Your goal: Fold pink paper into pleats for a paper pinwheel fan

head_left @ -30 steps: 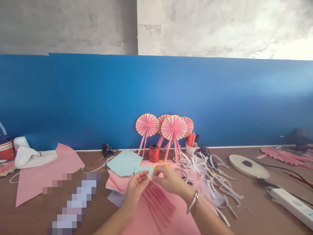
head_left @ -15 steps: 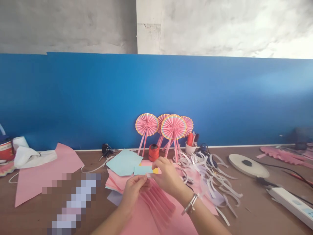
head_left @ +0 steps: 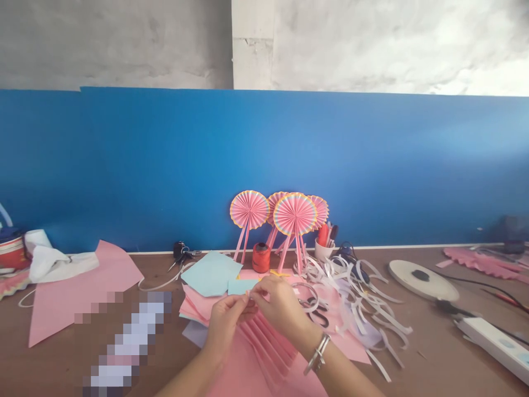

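A pleated pink paper (head_left: 270,350) fans downward from my fingers over a flat pink sheet (head_left: 233,369). Its upper end is pinched in my left hand (head_left: 225,325), thumb against curled fingers. My right hand (head_left: 281,306), with a silver bracelet at the wrist, meets the left at that end, its fingertips closed together. A tiny whitish bit (head_left: 249,294) shows between the fingertips; what it is cannot be made out. Just beyond the hands lie light blue paper pieces (head_left: 212,274) on pink sheets (head_left: 194,303).
Several pink paper fans (head_left: 249,209) stand at the back beside a red thread spool (head_left: 260,257) and a cup of pens (head_left: 323,251). White paper strips (head_left: 366,309) and scissors (head_left: 318,317) lie to the right, then a round white disc (head_left: 424,280) and a power strip (head_left: 494,344).
My right hand's fingers have curled in closer to the left fingertips, and its wrist has dropped slightly. More of the pleated folds and the scissors show. The view has shifted slightly.
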A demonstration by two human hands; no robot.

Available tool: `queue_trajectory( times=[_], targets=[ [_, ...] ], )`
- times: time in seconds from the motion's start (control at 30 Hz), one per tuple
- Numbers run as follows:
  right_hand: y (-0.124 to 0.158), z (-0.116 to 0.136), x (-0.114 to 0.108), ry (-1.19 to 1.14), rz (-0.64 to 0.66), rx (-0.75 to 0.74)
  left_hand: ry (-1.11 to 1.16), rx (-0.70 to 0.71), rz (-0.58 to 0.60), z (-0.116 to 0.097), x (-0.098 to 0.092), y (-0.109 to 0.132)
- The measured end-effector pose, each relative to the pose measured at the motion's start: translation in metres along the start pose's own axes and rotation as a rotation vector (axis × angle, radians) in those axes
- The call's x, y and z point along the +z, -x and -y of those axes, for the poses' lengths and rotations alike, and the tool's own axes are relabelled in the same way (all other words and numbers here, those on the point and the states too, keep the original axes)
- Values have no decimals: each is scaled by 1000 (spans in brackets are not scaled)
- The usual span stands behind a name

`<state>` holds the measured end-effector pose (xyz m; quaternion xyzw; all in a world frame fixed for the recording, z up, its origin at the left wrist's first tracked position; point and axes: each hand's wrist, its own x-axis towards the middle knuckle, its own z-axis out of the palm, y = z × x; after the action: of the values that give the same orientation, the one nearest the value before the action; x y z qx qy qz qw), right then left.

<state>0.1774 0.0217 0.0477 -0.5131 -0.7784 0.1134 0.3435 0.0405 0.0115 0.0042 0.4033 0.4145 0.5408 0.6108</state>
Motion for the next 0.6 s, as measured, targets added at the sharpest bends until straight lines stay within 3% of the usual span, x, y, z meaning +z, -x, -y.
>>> queue_trajectory(
  times=[0.33,0.6],
  targets=[
    [-2,0,-5,-118,77,73,13,-1,-25,2,1,2],
    [-2,2,-6,-131,68,109,3,2,-14,2,1,2]
  ],
)
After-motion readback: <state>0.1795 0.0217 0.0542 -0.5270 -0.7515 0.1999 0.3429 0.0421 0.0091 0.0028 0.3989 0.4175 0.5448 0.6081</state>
